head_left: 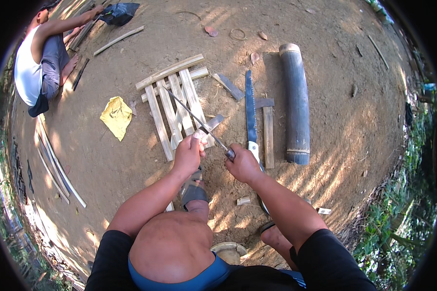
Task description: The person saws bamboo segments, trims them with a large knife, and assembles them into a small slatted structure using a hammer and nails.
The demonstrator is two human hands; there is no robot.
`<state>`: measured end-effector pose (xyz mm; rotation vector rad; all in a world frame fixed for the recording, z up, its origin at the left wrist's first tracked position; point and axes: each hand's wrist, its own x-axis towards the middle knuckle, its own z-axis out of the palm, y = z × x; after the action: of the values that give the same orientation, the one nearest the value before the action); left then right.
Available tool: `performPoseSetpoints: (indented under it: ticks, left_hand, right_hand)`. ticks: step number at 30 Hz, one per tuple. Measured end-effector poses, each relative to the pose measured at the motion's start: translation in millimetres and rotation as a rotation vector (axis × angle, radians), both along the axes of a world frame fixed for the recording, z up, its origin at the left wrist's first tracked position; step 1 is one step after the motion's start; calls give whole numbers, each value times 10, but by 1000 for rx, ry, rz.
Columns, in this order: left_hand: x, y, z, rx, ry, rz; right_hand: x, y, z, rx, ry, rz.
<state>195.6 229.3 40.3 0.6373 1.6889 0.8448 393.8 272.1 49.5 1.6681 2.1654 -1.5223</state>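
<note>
My right hand (243,164) is wrapped round the handle of a long, thin-bladed knife (192,112), its blade pointing up and left. My left hand (189,154) is closed on a short bamboo piece (214,123), with the blade crossing close to my thumb. Whether the edge touches the piece I cannot tell. Just beyond my hands, several split bamboo slats (165,107) lie side by side on the ground, near two crosswise bamboo strips (172,71) at their far end.
Right of my hands lie a white-handled pruning saw (250,106), a wooden-handled hammer-like tool (268,136) and a thick bamboo section (295,104). A yellow crumpled sheet (116,118) lies left. Another person (43,63) sits far left by a black plastic bag (119,13). Long strips (58,160) lie left.
</note>
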Motion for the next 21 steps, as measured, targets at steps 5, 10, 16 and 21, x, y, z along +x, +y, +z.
performPoseSetpoints:
  ticks: [5, 10, 16, 21]
  left_hand:
    - [25, -57, -64, 25, 30, 4]
    - [36, -20, -20, 16, -31, 18]
    - [32, -9, -57, 76, -11, 24]
    - [18, 30, -45, 81, 19, -27]
  right_hand:
    - [60, 52, -79, 7, -14, 12]
    - [42, 63, -8, 3, -46, 46]
    - [16, 60, 44, 44, -42, 65]
    - [91, 88, -79, 0, -131, 39]
